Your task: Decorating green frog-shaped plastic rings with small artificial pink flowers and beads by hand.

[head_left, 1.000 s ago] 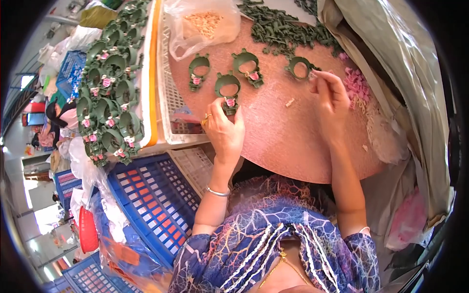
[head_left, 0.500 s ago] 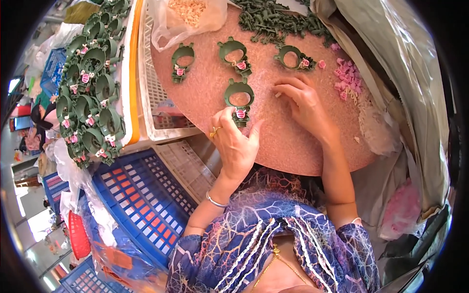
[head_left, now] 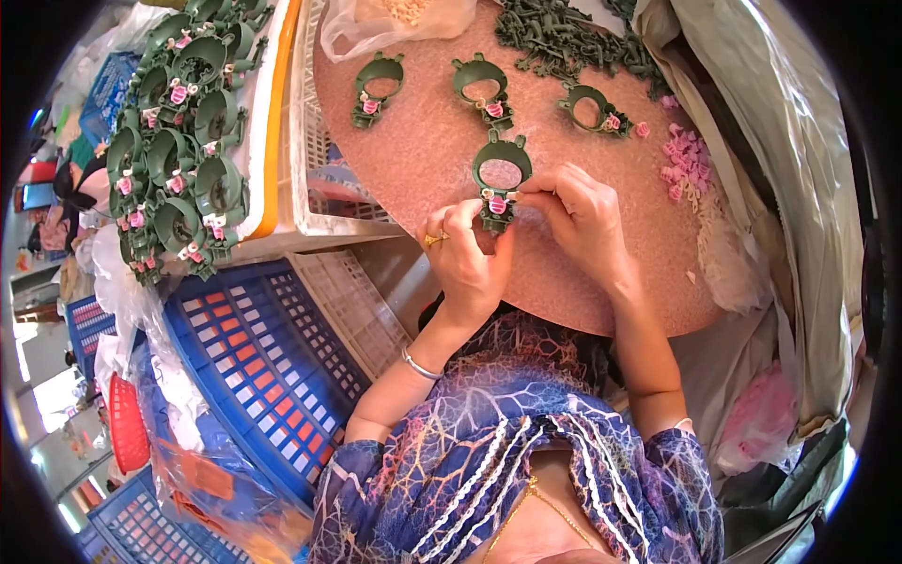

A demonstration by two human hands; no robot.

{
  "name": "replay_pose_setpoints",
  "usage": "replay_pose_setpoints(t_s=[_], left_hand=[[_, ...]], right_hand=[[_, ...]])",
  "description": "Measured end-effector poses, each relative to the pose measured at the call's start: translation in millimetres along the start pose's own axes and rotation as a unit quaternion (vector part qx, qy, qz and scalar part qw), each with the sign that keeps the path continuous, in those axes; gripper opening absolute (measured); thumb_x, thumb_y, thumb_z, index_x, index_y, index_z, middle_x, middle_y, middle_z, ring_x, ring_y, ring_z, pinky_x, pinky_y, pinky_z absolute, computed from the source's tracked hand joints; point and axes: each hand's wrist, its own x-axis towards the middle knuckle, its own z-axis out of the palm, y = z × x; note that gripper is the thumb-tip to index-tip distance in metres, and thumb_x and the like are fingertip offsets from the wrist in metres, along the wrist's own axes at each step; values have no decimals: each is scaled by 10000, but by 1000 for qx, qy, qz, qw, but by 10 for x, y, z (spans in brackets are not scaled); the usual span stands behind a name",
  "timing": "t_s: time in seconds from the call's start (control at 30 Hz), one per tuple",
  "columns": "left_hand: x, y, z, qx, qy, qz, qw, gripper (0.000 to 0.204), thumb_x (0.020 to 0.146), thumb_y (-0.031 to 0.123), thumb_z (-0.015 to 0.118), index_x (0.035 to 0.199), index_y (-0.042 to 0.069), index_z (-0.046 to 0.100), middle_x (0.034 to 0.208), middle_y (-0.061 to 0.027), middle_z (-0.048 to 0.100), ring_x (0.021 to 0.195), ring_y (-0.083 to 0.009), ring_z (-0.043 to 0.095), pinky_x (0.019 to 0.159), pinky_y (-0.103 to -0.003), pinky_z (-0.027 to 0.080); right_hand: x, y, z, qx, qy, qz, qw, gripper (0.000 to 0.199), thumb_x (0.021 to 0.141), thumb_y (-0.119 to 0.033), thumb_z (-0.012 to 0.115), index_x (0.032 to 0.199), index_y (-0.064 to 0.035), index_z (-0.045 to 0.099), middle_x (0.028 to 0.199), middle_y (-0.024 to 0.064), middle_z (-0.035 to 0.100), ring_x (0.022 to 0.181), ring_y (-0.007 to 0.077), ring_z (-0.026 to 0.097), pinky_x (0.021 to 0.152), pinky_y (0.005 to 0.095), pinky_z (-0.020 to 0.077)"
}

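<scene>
My left hand (head_left: 462,254) pinches the lower end of a dark green plastic ring-shaped figure (head_left: 486,174) with two ear-like knobs and a pink striped piece at its base. My right hand (head_left: 587,211) meets the figure's right side, thumb and forefinger closed on a small pale piece, mostly hidden by the fingertips, beside the pink part. Farther back on the round table lie three similar figures: a left one (head_left: 379,75), a middle one (head_left: 479,77) and a right one (head_left: 584,105). Each carries a pink piece.
Loose green parts (head_left: 564,42) heap at the table's back. Pink pieces (head_left: 686,160) and pale bits (head_left: 711,240) lie at right. A plastic bag (head_left: 362,36) holds pale bits. Finished-looking figures (head_left: 174,141) crowd a tray at left, above a blue basket (head_left: 235,376).
My right hand has come left and down to the figure, its fingertips now at the pink piece. The view has shifted slightly; my left hand keeps its hold.
</scene>
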Motion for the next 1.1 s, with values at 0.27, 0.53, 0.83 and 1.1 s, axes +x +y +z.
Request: replay_pose_setpoints(t_s=[0.27, 0.53, 0.83, 1.1], left_hand=[[26, 20, -36, 24, 2, 3, 1000, 555, 693, 110, 823, 1148, 47, 511, 988, -108, 600, 923, -292, 566, 861, -426, 373], [-14, 21, -26, -238, 133, -189, 943, 518, 826, -15, 736, 1204, 30, 385, 1102, -98, 477, 988, -171, 511, 902, -309, 434], [-100, -41, -56, -91, 49, -49, 993, 475, 803, 58, 778, 1157, -6, 467, 1084, -122, 512, 956, -231, 531, 851, -342, 454], [-5, -20, -54, -52, -51, 120, 990, 540, 719, 128, 834, 1158, 24, 536, 950, -143, 609, 887, -330, 584, 801, -445, 459]], right_hand=[[-27, 38, 30, 63, -2, 98, 993, 136, 811, 15, 673, 943, -9, 696, 883, 137, 704, 773, 256, 693, 680, 328, 535], [-76, 147, 105, 78, 29, 184, 979, 311, 847, 41, 653, 1154, -9, 652, 999, 137, 729, 896, 184, 706, 781, 285, 548], [-57, 285, 3, -45, 169, 70, 982, 347, 775, 116, 564, 1095, 10, 643, 1043, 198, 669, 965, 356, 660, 836, 401, 537], [-452, 566, -923, -373, 268, 249, 853, 282, 782, 78, 543, 989, -21, 707, 1021, 182, 674, 947, 381, 618, 866, 438, 485]])
